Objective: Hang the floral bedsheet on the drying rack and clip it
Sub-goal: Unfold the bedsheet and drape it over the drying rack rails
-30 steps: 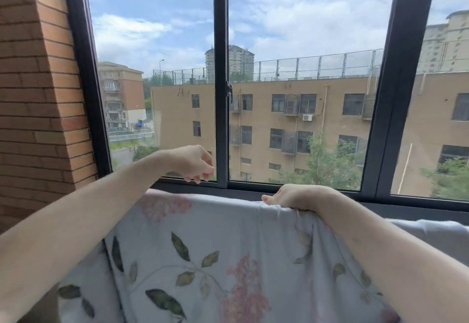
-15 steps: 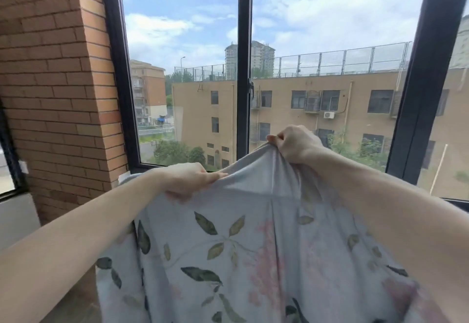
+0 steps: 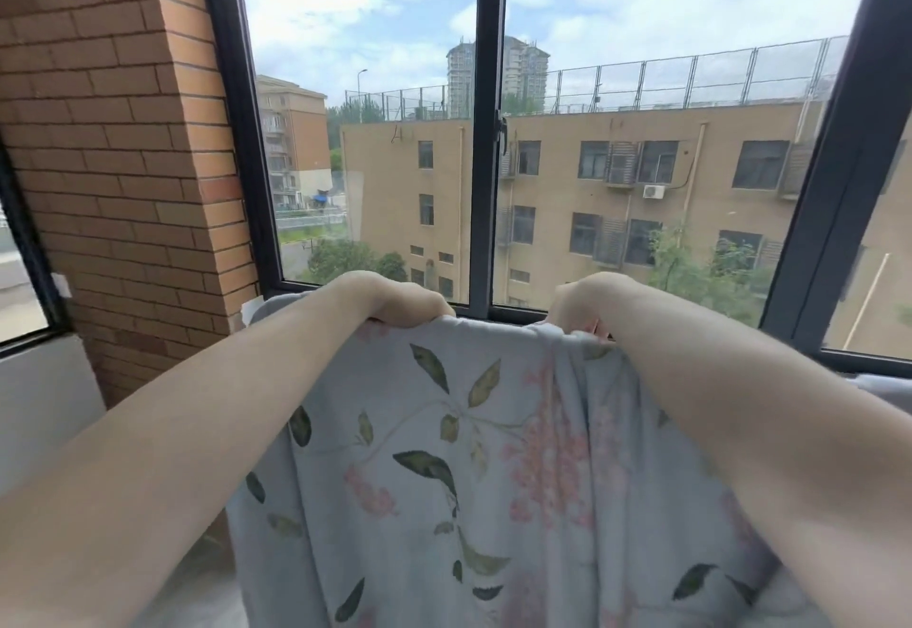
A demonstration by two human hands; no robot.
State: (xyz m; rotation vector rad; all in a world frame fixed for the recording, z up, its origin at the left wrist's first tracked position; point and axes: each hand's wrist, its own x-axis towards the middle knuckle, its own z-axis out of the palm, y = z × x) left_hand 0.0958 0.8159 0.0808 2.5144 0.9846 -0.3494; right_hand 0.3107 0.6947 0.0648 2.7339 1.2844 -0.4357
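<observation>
A: Where's the floral bedsheet rn?

B: Centre to 6 o'clock, hanging down in front of the window. Left hand has fingers curled over the top edge, gripping it, at approx 11 o'clock of the cloth. Right hand pinches a bunched bit of the top edge at 1 o'clock.

A: Rack?

B: Can't see it; it's prob under the fold, no clips in view either.

A: Tips for this step?

B: Imo keep both hands level, pull the edge taut sideways, smooth the bunching under the right hand before clipping.

A: Any brands or writing?

B: None readable.
</observation>
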